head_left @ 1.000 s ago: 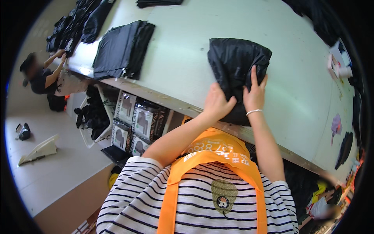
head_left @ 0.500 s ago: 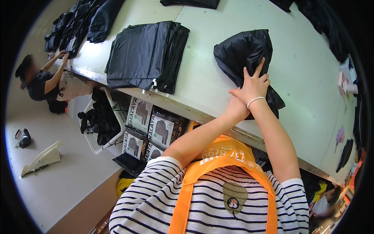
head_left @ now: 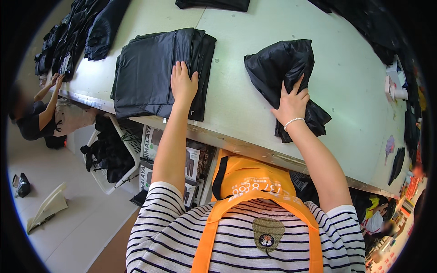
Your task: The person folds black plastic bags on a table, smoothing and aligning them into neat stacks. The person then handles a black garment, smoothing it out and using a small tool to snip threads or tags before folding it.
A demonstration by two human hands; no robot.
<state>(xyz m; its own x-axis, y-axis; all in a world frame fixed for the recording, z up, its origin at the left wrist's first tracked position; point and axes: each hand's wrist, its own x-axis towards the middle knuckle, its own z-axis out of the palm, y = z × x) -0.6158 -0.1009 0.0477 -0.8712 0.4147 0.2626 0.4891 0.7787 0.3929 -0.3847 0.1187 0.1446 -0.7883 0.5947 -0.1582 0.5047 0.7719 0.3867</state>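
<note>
My left hand (head_left: 184,87) lies flat on the right part of a neat stack of folded black garments (head_left: 142,75), its fingers stretched out and the thumb apart. To the right, my right hand (head_left: 292,105) rests with spread fingers on a bunched black garment (head_left: 278,63). That garment is folded loosely into a wedge, and one end (head_left: 316,120) sticks out beyond the wrist with the beaded bracelet. Neither hand grips the cloth. Both pieces sit on the pale work table (head_left: 236,91), with a gap between them.
More black garments lie along the far left (head_left: 107,32), the top (head_left: 214,3) and the far right (head_left: 364,27). A co-worker (head_left: 34,118) handles cloth at the left end. Below the table edge stand a white basket (head_left: 132,168) of black cloth and packaged goods (head_left: 193,161).
My left hand has left the right wrist area and moved left onto the folded stack. My right hand stays on the bunched garment. The whole view has shifted slightly.
</note>
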